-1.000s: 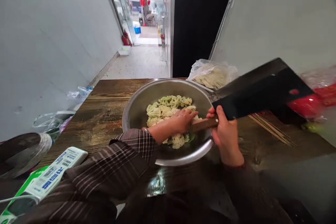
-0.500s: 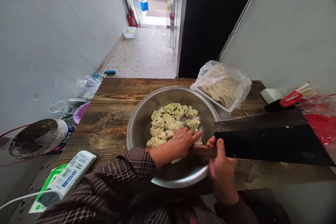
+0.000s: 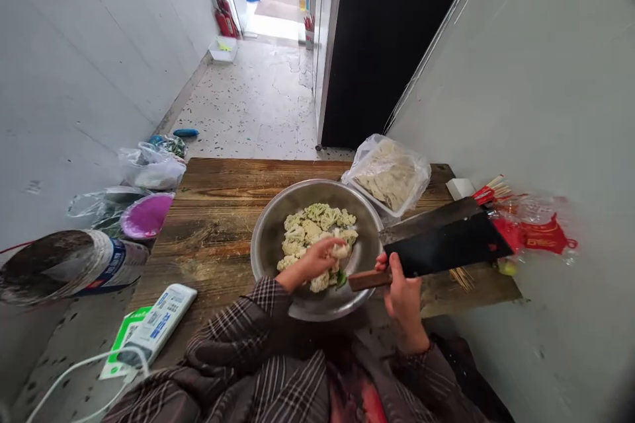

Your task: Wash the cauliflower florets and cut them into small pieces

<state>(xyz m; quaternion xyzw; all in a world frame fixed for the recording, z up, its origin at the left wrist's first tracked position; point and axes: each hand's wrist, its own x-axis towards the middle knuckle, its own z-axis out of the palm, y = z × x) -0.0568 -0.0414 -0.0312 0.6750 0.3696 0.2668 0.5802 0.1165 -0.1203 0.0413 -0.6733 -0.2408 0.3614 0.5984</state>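
Observation:
A wide steel basin (image 3: 262,238) on the wooden table holds several pieces of cauliflower (image 3: 310,230). Over the basin, my left hand (image 3: 317,260) has its fingers closed on a pale cauliflower floret (image 3: 339,251). A bit of green leaf (image 3: 341,278) lies just below that hand. My right hand (image 3: 403,294) grips a cleaver (image 3: 441,244) where its wooden handle meets the blade. The dark, broad blade points right over the table, and the handle end reaches over the basin's right rim.
Behind the basin stands a bagged white tray (image 3: 391,175) of pale food. Red packaging (image 3: 540,234) and skewers (image 3: 464,279) lie at right. A white box with a cable (image 3: 166,320) sits at the table's left edge (image 3: 198,271); a bucket (image 3: 99,264) and purple basin (image 3: 146,215) stand beyond.
My left hand has lifted from the cauliflower pile and now holds a floret. The cleaver has shifted left and its blade is angled up more. The view has tilted a little.

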